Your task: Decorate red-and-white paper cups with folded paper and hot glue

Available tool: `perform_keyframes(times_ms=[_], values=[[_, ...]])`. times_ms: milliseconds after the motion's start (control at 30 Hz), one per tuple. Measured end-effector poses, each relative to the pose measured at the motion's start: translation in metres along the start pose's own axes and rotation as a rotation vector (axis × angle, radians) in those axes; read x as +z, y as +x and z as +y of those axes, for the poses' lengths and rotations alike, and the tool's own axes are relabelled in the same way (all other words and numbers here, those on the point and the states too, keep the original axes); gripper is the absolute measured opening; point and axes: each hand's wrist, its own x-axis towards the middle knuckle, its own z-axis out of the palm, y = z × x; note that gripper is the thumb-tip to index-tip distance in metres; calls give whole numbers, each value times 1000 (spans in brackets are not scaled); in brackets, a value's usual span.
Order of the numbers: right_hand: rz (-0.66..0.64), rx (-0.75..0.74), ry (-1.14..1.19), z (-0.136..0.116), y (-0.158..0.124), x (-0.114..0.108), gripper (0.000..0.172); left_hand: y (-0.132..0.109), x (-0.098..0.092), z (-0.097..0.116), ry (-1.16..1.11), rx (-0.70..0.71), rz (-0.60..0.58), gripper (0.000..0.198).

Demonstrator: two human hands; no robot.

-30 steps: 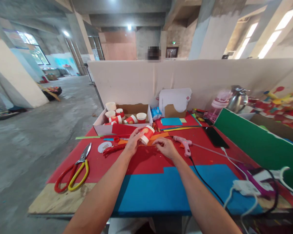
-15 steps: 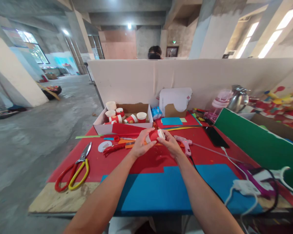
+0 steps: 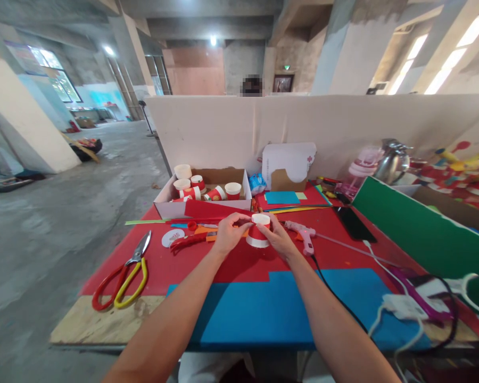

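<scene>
A paper cup [image 3: 258,242] with a red band round its middle and white at both ends is held above the table, its wider end down. My right hand [image 3: 278,237] wraps round the cup's right side, thumb across the front. My left hand [image 3: 233,232] is closed at the cup's upper left side, thumb and forefinger pinched against it. Whether something small lies between those fingertips I cannot make out. A pink glue gun [image 3: 303,234] lies just right of my right hand, and red-handled pliers [image 3: 189,242] lie left of my left hand.
Behind my hands stands a cardboard box [image 3: 159,208] of several red-and-white cups. Large scissors [image 3: 132,268] lie at left. A phone [image 3: 353,223], cables and a green panel [image 3: 419,229] occupy the right. Blue sheets [image 3: 239,319] cover the front edge. A white partition [image 3: 207,127] rises behind.
The cup has turned from lying tilted sideways to nearly upright with its wide end down. My left hand has shifted from around its end to a pinch at its upper left side.
</scene>
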Motion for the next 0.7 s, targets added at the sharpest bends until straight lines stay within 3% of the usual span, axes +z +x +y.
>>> perform_keyframes(times_ms=[333, 467, 700], values=[[101, -155, -245, 7, 4, 1, 36, -3, 4, -9, 205, 143, 37, 11], [79, -142, -281, 5, 3, 1, 37, -4, 4, -8, 267, 173, 27, 8], [72, -84, -237, 8, 5, 2, 37, -4, 7, -4, 260, 105, 47, 7]])
